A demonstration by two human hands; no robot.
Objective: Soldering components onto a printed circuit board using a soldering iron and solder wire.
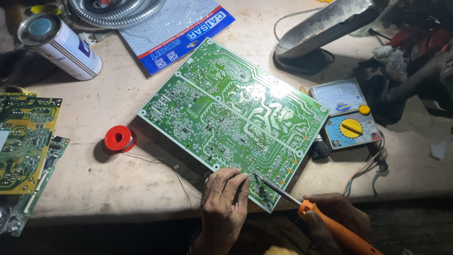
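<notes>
Here, each item is set out line by line.

Circuit board: a large green circuit board [233, 120] is laid solder-side up on the desk [141, 189], tilted, its near corner at 6 o'clock under the hands.
Left hand: the left hand [225, 198] is rested on that near corner, fingers curled and pressed together on the board edge; thin solder wire [155, 159] is seen running toward it from the red spool [119, 139] at 9 o'clock.
Right hand: the right hand [332, 215] is closed around the orange handle of the soldering iron [306, 208], tip set on the board.
Handling: the board is judged light, stiff and fragile; it is best held by its bare edges. The iron is to be gripped only at the handle, the metal shaft being hot.
Nearby: an analogue multimeter [347, 118] lies at 3 o'clock, a spray can [61, 45] at 10 o'clock.
</notes>
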